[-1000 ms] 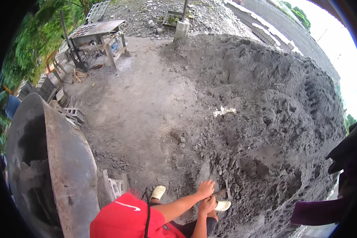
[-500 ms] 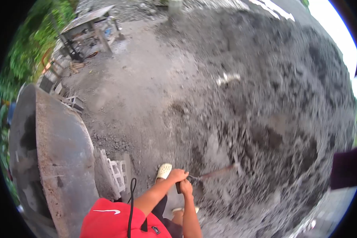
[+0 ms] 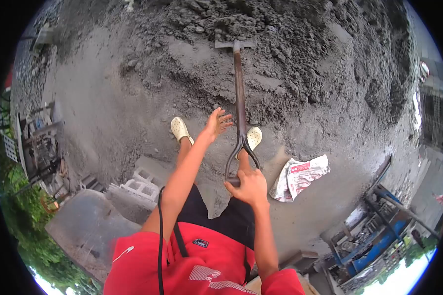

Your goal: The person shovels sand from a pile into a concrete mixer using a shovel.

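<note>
A shovel (image 3: 239,93) with a brown shaft and a forked handle stretches away from me, its blade (image 3: 235,44) up against the loose grey sand (image 3: 285,54), which partly hides it. My right hand (image 3: 251,188) is closed around the grip at the handle's near end. Just left of the shaft, my left hand (image 3: 217,124) is off the shovel, fingers spread and holding nothing. My feet, in cream clogs (image 3: 179,128), stand on either side below the shaft.
A crumpled white sack (image 3: 300,177) lies to the right. Hollow concrete blocks (image 3: 140,184) and a large metal tub (image 3: 91,228) are at lower left. A blue metal frame (image 3: 374,246) stands at lower right. Sand heaps up ahead.
My view has swung right toward the heap. My left hand has left the shovel and opened; my right hand keeps the grip. The blade now meets the sand.
</note>
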The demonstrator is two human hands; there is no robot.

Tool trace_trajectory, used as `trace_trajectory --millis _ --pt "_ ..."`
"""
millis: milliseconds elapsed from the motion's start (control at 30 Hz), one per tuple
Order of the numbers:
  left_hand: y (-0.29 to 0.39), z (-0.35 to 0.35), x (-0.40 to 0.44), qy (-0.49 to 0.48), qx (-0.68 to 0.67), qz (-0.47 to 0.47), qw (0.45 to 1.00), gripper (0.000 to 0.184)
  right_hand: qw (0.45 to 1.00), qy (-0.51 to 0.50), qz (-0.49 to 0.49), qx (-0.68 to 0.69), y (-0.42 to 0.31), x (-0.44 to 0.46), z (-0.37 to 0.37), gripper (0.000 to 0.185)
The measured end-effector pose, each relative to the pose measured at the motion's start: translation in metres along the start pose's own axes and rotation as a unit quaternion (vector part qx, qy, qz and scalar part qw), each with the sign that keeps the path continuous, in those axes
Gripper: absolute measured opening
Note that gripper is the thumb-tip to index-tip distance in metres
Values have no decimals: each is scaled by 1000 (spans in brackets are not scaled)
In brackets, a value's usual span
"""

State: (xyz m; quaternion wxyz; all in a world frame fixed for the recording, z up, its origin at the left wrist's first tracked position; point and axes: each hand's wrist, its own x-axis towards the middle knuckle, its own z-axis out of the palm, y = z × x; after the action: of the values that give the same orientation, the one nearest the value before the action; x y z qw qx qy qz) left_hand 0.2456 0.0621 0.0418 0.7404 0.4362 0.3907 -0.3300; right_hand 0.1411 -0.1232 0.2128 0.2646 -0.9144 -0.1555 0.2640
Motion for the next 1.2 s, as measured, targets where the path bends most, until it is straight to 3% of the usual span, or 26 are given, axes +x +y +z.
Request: trace_trajectory --millis 133,233,267,367,400,433,500,533,600,633,667,767,900,1000,1133,1200 --pt "-8 47 51 60 66 28 996 64 1000 5 1 17 18 -75 -21 41" --pt "-28 67 61 27 101 -56 993 53 997 -59 26 42 18 -141 -41 39" --pt "-41 77 58 66 76 -72 992 31 995 -84 41 45 17 -161 -50 39" --pt "-118 81 76 2 -96 -134 986 21 987 -116 96 60 19 -212 -55 31" --pt "-132 91 68 30 -130 -169 976 21 984 -119 115 68 17 -226 -53 28" --pt "-144 101 60 58 -162 -203 964 24 976 -1 204 81 17 -244 -39 21" --pt "-182 98 66 41 -124 -142 981 21 895 233 368 98 20 -278 -1 11" --pt "-184 107 64 88 -126 -142 978 19 874 284 396 -4 16 -278 1 20" --pt "-186 110 63 71 -131 -115 982 18 739 410 529 75 6 -263 24 30" --pt "-190 109 57 61 -127 -108 984 17 649 463 593 111 0 -261 38 35" --pt "-189 108 53 64 -105 -114 986 15 435 510 640 376 6 -262 51 38" --pt "-205 106 71 68 -93 -113 987 14 340 458 666 480 30 -259 41 29" --pt "-217 99 74 5 -105 -131 986 18 412 508 638 406 42 -273 80 22" --pt "-211 87 56 28 -132 -150 979 15 429 508 674 321 16 -256 82 14" --pt "-203 50 30 56 -139 -137 979 18 480 492 656 312 3 -260 92 10" --pt "-188 25 15 82 -165 -86 979 20 502 480 645 318 4 -256 98 10"
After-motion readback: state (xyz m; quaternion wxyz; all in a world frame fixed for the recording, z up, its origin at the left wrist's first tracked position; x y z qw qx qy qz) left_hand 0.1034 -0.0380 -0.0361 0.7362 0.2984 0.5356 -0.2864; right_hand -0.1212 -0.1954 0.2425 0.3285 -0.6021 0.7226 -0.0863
